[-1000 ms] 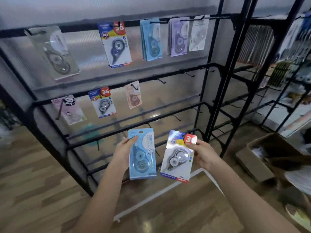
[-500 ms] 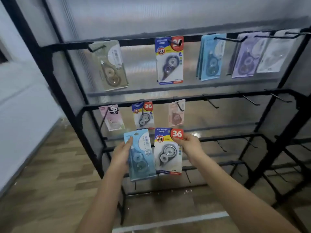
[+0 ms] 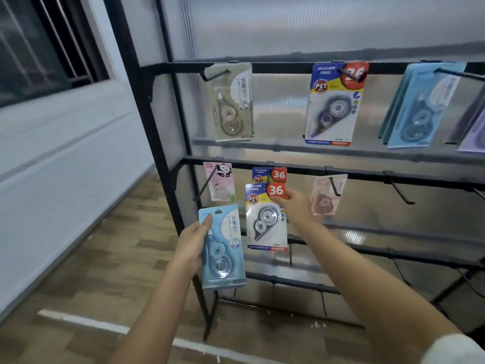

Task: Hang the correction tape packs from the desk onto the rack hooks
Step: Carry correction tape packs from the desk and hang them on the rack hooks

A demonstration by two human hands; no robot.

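- Right hand (image 3: 294, 206) up at the rack (image 3: 147, 106) now, thumb and fingers pinched on the top right corner of the "36" pack (image 3: 265, 216), right beside its red price badge.
- That pack is upright and face out, its top edge overlapping the matching pack (image 3: 269, 175) that already hangs from the second rail (image 3: 367, 177). I'd say the corner pinch leaves the hang hole free for the hook; the hook itself is hidden behind the card, so I can't tell whether it has caught.
- Left hand (image 3: 193, 244) sits lower and nearer the rack's left post, fingers wrapped round the left edge of the light blue pack (image 3: 223, 248), thumb up near its top corner. It looks parked there, waiting its turn.
- Out along the second rail: a pink panda pack (image 3: 221, 181) hangs left of the matching pack, a peach pack (image 3: 325, 193) to its right, then bare hooks running off to the right.
- Up on the top rail: a greenish pack (image 3: 232, 101) at the left, another "36" pack (image 3: 333, 103) in the middle, blue packs (image 3: 417, 109) further right. Like seems to hang with like, which would explain the spot the right hand has picked.
- Behind the rack stands a ribbed, frosted panel; lower rails carry more empty hooks.
- The floor is wood-patterned with a pale line across it, and left of the rack runs a white wall under a dark window. The desk isn't in shot.
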